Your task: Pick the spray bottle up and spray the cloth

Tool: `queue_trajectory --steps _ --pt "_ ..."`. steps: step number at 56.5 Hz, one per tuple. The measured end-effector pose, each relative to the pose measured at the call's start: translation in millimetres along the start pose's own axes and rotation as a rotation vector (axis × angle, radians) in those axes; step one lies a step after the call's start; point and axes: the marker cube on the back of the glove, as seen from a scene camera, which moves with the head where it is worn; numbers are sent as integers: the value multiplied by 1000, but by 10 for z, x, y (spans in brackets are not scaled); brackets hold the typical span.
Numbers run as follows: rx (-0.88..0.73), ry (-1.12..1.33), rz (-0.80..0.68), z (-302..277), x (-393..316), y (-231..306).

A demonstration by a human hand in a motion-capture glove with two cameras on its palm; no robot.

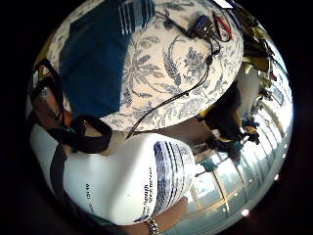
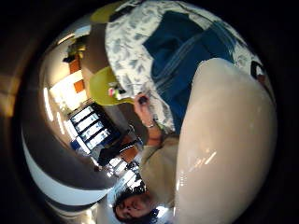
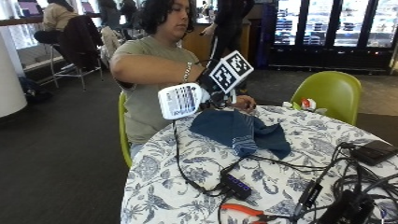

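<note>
Landmark: I place everything against the blue cloth [image 3: 239,130], which lies crumpled on the round desk [image 3: 161,186] with its blue-and-white flowered cover.
Spray bottle: I see the white spray bottle [image 3: 180,101] lifted off the desk, tipped onto its side, up in the air just beyond the cloth's edge on the person's side. Its printed label faces the outside camera.
Right hand: my gloved right hand [image 3: 214,93] is wrapped around the bottle's far end and holds it there; the forearm comes in level from the person's shoulder. In the little-finger palm view the bottle's white body [image 1: 127,181] lies right against the palm, with black straps across it, so I read the fingers as curled round it.
Thumb-side view: the bottle's pale wall [image 2: 224,149] fills a large part of that view, with the cloth [image 2: 187,56] on the desk beyond it.
Other hand: the bare hand [image 3: 244,102] rests at the desk's edge, just behind the cloth.
Nozzle: I cannot tell which way it points.
Cloth detail: a band of pale stripes [image 3: 244,140] runs across the cloth's near fold.
Beside the cloth: black cables [image 3: 187,172] run from under the bottle to a small black hub [image 3: 236,185] on the near side of the cloth; orange-handled pliers [image 3: 244,211] lie nearer still.
</note>
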Motion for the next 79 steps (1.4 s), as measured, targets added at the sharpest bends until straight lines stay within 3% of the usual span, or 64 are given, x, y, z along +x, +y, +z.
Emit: queue_trajectory --steps 14,28,49,58,64,74,79 --pt "-224 87 82 537 10 -407" --pt "-117 0 29 276 -118 -354" --pt "380 -482 -496 -843 -735 258" --pt "560 -783 -803 -877 -1398 237" --pt "667 -926 -894 -802 -1701 -25" --pt "685 -1025 -962 -476 -2126 -655" --pt "492 -805 -1057 -2 -2089 -897"
